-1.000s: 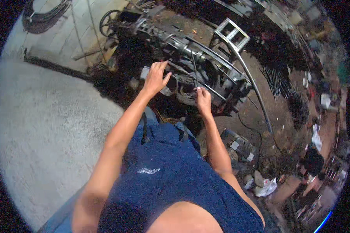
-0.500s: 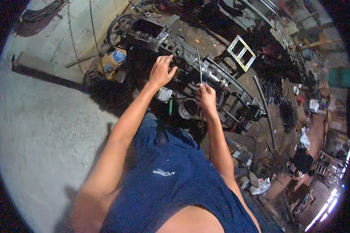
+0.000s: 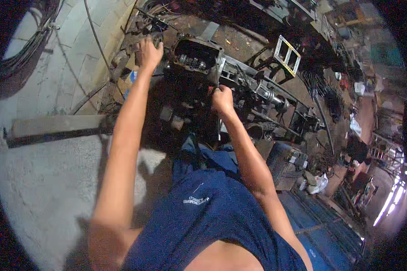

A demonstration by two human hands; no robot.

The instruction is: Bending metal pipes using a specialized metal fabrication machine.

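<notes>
An open gearbox (image 3: 195,58) with bare gears inside sits on a dark metal frame (image 3: 262,92) in front of me. My left hand (image 3: 148,52) is stretched out to the far left of it, with its fingers on a pile of dark metal parts (image 3: 145,28); whether it grips one is hidden. My right hand (image 3: 222,100) is closed in a fist around a thin metal tool (image 3: 219,132) right at the gearbox's near right corner. I wear a blue shirt and blue trousers.
Grey concrete floor lies to the left, with a long beam (image 3: 54,128) across it and cables (image 3: 18,58) along the wall. A white square frame (image 3: 287,54) stands behind the machine. Scrap, boxes and rods crowd the right side.
My left hand has left the machine's top and reached further out to the left, onto the parts pile. My right hand stays at the gearbox, fist closed. The view has swung toward the left.
</notes>
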